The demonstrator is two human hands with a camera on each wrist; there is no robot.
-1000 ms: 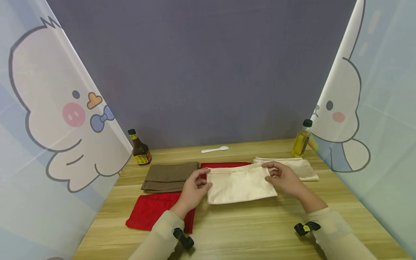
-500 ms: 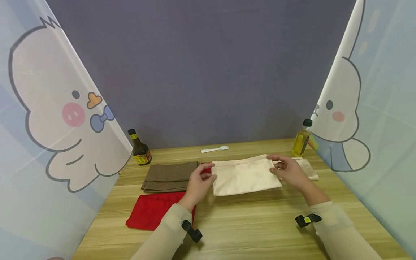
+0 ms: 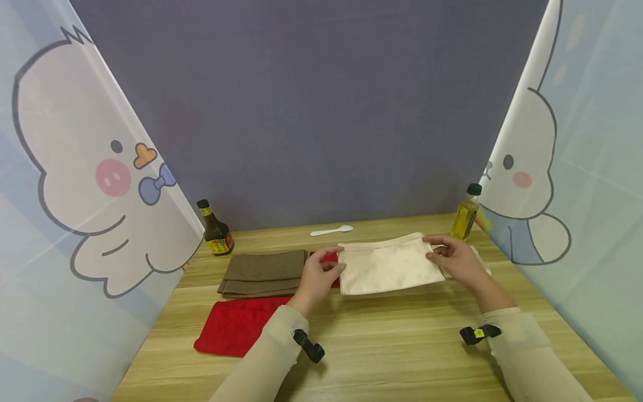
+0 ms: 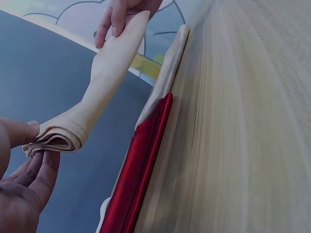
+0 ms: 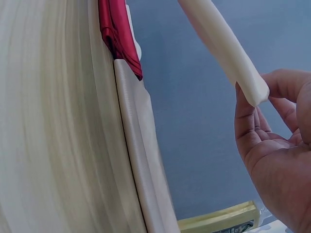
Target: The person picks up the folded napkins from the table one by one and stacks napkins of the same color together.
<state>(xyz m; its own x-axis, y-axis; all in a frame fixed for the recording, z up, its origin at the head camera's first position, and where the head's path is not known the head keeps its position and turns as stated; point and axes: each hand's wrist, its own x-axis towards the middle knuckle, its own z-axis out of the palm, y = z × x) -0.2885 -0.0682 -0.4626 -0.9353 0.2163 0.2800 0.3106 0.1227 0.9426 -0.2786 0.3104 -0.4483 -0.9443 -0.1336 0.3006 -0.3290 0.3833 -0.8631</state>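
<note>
A folded cream cloth [image 3: 389, 267] hangs in the air between both hands, above the table; the left wrist view shows its several rolled-over layers at one end. My left hand [image 3: 320, 277] pinches its left edge between thumb and fingers. At the opposite end, my right hand [image 3: 456, 264] pinches the right edge the same way. Below and behind it lie a folded red cloth [image 5: 119, 34], partly covered in the head view, and a second folded cream cloth [image 5: 141, 141] on the table, its end meeting the red one.
A folded brown cloth [image 3: 266, 272] and another red cloth [image 3: 241, 326] lie at the left. Toward the back stand a dark sauce bottle [image 3: 218, 231] and an oil bottle [image 3: 465, 215], with a white spoon [image 3: 331, 230] between them. A grey panel [image 3: 321, 123] closes off the back.
Both hands have carried the cream cloth to the right and away from the body, over the cream cloth at the back right. The things on the table have stayed put.
</note>
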